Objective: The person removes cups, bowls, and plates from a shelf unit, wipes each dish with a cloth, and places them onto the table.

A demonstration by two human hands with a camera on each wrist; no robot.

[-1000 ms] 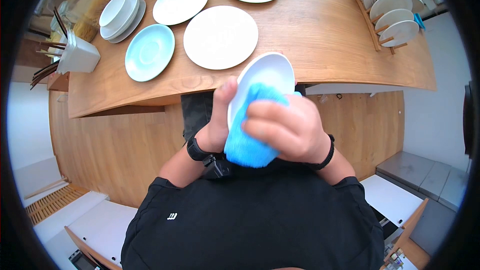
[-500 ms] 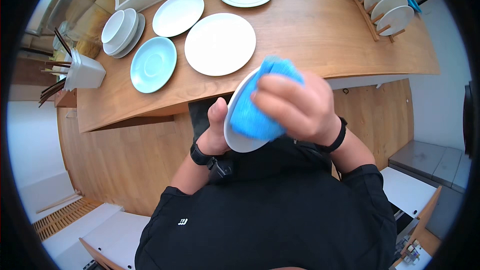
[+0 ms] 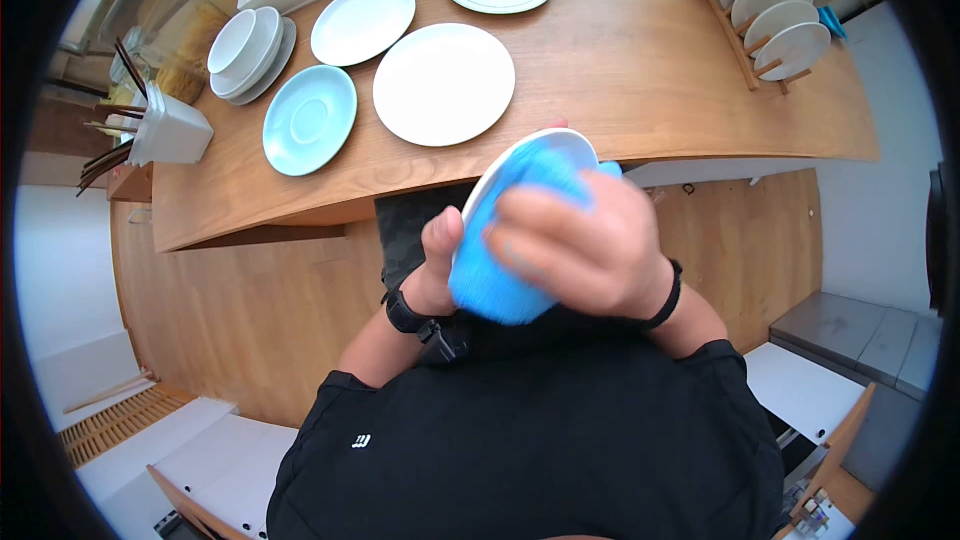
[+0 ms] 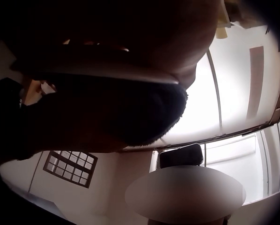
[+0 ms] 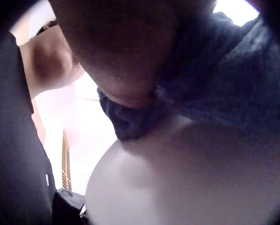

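Observation:
In the head view a tilted white plate [image 3: 574, 144] is held up in front of the body, near the table's front edge. My left hand [image 3: 432, 275] grips it from the left, thumb along the rim and fingers mostly hidden behind. A blue cloth [image 3: 500, 280] is bunched in my right hand [image 3: 590, 240], whose curled, motion-blurred fingers press it against the plate's face. Dark in the left wrist view, the cloth [image 4: 165, 112] hangs past the plate's edge [image 4: 130, 71]. The right wrist view shows the plate's pale surface [image 5: 191, 178] below the cloth [image 5: 224, 84].
On the wooden table [image 3: 610, 70] lie a light blue plate [image 3: 310, 120], a large white plate [image 3: 444, 85] and two more white plates. Stacked bowls [image 3: 240, 50] and a chopstick holder [image 3: 172, 128] stand at left. A wooden rack [image 3: 735, 25] holds several plates at right.
The right hand and cloth went up across the plate toward its far side, then came back down toward the body. The plate tilts along with it, while the left hand keeps its grip.

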